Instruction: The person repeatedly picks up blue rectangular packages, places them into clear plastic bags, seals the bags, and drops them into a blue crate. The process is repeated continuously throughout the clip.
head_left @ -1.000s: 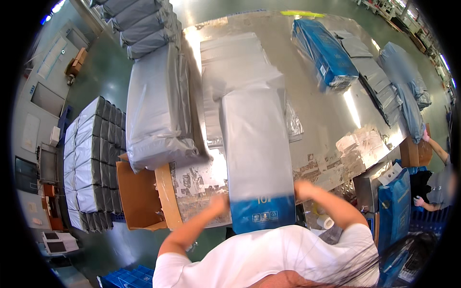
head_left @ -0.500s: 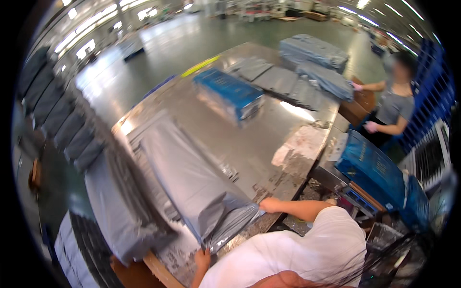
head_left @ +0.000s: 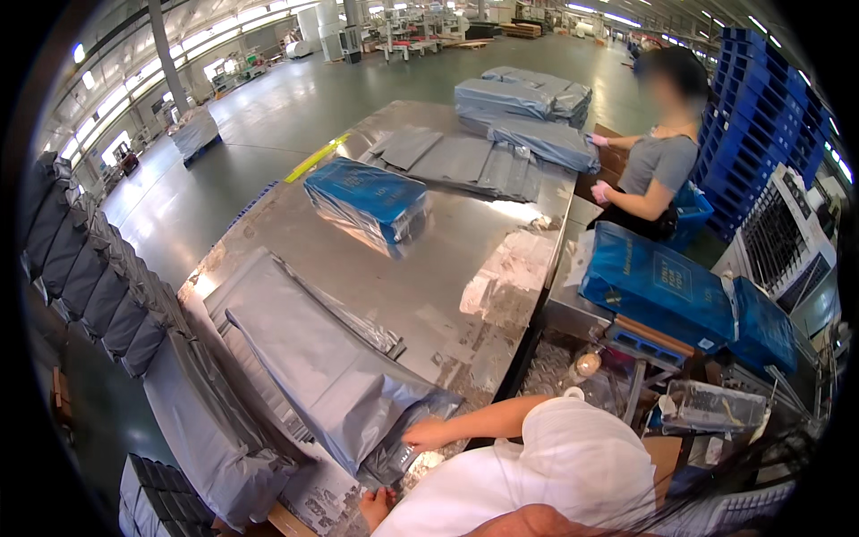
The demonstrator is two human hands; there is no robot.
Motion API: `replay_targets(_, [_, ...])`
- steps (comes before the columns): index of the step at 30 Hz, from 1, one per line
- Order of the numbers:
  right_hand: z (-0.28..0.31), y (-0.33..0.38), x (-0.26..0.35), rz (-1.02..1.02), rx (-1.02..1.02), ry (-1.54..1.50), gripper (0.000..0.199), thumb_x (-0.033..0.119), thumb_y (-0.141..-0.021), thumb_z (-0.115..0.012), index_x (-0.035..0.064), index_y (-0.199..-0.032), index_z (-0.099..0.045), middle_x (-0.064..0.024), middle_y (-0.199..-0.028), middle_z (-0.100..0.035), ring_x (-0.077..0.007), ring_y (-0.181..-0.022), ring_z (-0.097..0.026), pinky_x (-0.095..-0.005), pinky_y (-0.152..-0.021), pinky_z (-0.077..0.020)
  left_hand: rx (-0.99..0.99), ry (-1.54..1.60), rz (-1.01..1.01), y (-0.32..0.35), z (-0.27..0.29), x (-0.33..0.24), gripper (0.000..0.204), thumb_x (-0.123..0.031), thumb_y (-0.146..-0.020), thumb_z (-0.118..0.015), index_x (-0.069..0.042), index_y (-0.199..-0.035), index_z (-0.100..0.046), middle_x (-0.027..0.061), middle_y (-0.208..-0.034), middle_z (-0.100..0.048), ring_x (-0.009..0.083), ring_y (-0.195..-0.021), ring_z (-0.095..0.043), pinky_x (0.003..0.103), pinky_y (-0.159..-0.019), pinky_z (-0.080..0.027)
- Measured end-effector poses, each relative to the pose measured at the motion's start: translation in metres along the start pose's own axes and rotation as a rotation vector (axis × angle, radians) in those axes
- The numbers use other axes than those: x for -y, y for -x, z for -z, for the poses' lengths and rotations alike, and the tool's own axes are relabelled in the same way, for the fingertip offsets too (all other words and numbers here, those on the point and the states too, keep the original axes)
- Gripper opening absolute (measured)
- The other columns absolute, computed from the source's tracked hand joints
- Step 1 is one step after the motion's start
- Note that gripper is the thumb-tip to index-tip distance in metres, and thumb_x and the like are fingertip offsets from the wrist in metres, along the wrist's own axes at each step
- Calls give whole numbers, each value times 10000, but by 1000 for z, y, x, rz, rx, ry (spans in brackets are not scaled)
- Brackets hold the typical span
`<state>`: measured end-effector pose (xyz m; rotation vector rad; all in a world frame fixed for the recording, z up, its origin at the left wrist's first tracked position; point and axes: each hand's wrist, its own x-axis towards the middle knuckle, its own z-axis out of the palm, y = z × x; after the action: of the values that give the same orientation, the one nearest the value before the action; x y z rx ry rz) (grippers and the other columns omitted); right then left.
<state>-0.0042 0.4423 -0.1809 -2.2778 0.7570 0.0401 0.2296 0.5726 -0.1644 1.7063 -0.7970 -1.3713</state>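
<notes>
A large grey plastic bag (head_left: pixel 331 367) lies slantwise on the metal table, its near end gathered and creased. My right hand (head_left: pixel 428 435) is closed on the folded plastic at this near end. Beside the bag's nearest corner, at the table edge, my left hand (head_left: pixel 378 507) has its fingers curled; whatever they hold is hidden. Flat grey bags (head_left: pixel 242 295) are layered beneath the large one. Farther up the table sits a blue package (head_left: pixel 369 199) in clear wrap.
Stacked grey bundles (head_left: pixel 210 430) stand along the left side. At the far right, a person in pink gloves (head_left: pixel 658 161) stands by wrapped grey packs (head_left: pixel 546 143). Blue packages (head_left: pixel 662 277) lie right of the metal table (head_left: pixel 429 295), with blue pallets (head_left: pixel 761 107) behind.
My right hand has moved left along the bag's near end, which is now more bunched. My left hand now shows curled fingers beside the corner. The whole view has shifted.
</notes>
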Motion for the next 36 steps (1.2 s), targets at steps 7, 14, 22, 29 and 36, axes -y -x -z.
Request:
replay_targets(7, [-45,-80,82,236,-422,-498,131,154,-723,-604,24,-698,-604,-83,-679,-585,-215,-639,-569,-319,-586,-447,195,267,-12,-17,6,13,74,-49,-866,-495,7,-820,-508,158,-759,-623,207,-628,-626,259,-548,-518])
replay_targets(14, [-37,84,3,-253,-770,-782,168,206,-871,-497,51,-916,-545,-69,-833,-573,-149,-741,-549,-296,-642,-462,149,281,165,0,24,18,109,-82,-876,-486,27,-869,-485,176,-814,-619,233,-678,-631,283,-578,-532])
replay_targets(22, [-85,260,-83,-512,-187,499,339,144,-775,-497,91,-1107,-535,-131,-1081,-537,-273,-950,-528,-411,-780,-438,86,-720,-528,-6,75,31,374,-69,-719,-634,-6,-1077,-549,229,-1032,-551,331,-971,-537,414,-824,-436])
replay_targets(29, [144,56,-58,535,-287,851,456,140,-735,-511,151,-1190,-478,-73,-1349,-356,-237,-1241,-337,-366,-1036,-268,369,-1534,-1332,-44,46,-94,370,-106,-716,-525,-188,-1072,-587,48,-1257,-448,207,-1210,-377,382,-1001,-297])
replay_targets(36, [119,53,-82,426,-290,378,99,117,-794,-506,37,-798,-564,-112,-934,-576,-245,-970,-520,-353,-906,-380,151,-1078,-1270,-52,49,-69,217,-33,-648,-574,-48,-862,-606,101,-892,-621,264,-889,-591,379,-826,-466])
